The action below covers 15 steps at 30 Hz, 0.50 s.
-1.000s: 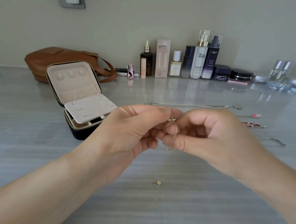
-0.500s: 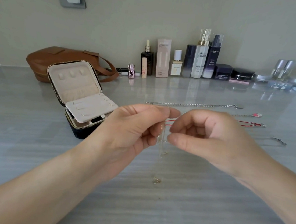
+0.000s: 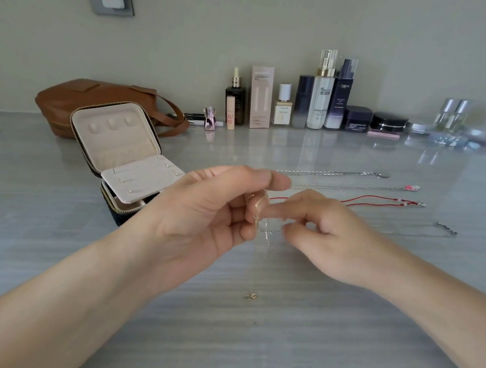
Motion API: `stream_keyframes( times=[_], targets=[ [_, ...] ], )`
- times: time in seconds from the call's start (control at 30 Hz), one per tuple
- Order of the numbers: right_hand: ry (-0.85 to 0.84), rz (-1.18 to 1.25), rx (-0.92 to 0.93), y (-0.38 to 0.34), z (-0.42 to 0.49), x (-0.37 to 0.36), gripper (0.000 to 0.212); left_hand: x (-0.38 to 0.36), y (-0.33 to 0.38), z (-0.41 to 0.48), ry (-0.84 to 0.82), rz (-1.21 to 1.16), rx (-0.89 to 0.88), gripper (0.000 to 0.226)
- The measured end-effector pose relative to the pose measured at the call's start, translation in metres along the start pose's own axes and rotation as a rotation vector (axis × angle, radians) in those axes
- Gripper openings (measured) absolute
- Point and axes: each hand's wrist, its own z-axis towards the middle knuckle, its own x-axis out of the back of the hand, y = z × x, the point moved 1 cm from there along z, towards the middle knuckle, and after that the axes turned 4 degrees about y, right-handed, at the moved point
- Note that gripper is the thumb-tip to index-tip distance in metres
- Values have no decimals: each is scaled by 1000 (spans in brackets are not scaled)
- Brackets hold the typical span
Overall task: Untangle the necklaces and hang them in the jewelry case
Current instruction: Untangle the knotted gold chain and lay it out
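- Head view: the left hand (image 3: 203, 209) was raised over the surface (image 3: 248, 349), thumb and fingers pinched together on a fine gold chain (image 3: 259, 206); the chain hung in a small bunch from that pinch.
- The right hand (image 3: 329, 238) sat just beside it, forefinger stretched toward the bunch and the other fingertips closed on a thin strand below; blur hid exactly how the strand ran between the two hands.
- Two small gold rings (image 3: 251, 296) lay on the surface below the hands, apart from the chain.
- Behind the hands, four pieces lay stretched out side by side and well apart from one another: a silver chain (image 3: 336, 173), a second silver chain (image 3: 355, 187) with a pink end, a red cord (image 3: 378, 200) and a thin chain (image 3: 428, 230) nearest the right edge.
- The case (image 3: 125, 153) stood open to the left, lid up; the three hooks in the lid looked bare.
- Judged from this, the untangling was mostly done, with the gold chain as the last knot; all the hanging seemed left to do.
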Motion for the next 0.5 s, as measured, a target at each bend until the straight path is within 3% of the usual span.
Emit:
stream_keyframes(
  times=[0.1,0.23,0.37,0.5],
  targets=[
    [113,140,-103,3,3,3,29,2,2,0,-55,-10,7,5],
    [207,439,-154,3,5,5,34,5,1,-2,-123,25,7,19],
    [284,810,-120,-1,4,12,43,4,-3,-3,-202,111,13,6],
    [354,1058,-89,0,5,23,48,5,-8,0,-202,140,46,15]
  ],
)
